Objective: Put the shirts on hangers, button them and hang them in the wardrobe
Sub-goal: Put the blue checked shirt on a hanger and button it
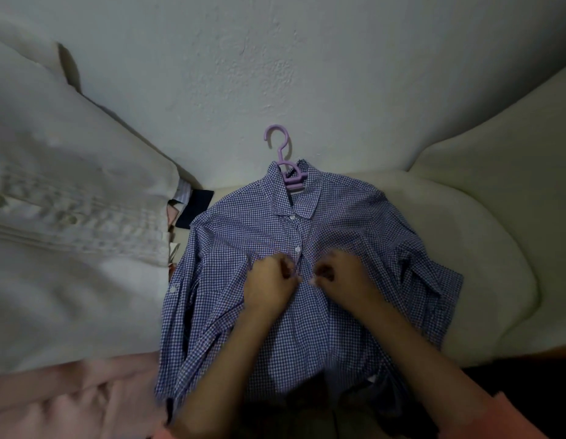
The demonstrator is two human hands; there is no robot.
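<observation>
I see the blue checked shirt [250, 236] lying face up on the cream sofa seat [465, 248], its collar towards the back edge by the wall [275, 58], with the purple hanger [285, 160] inside the neck and its hook pointing at the wall. My left hand [269, 280] and right hand [345, 274] sit curled on the placket at mid-chest, each pinching the fabric on its own side of the opening, just below two fastened white buttons [297, 248]. A white garment [69, 217] and a pink one [69, 397] lie along the seat's left edge.
</observation>
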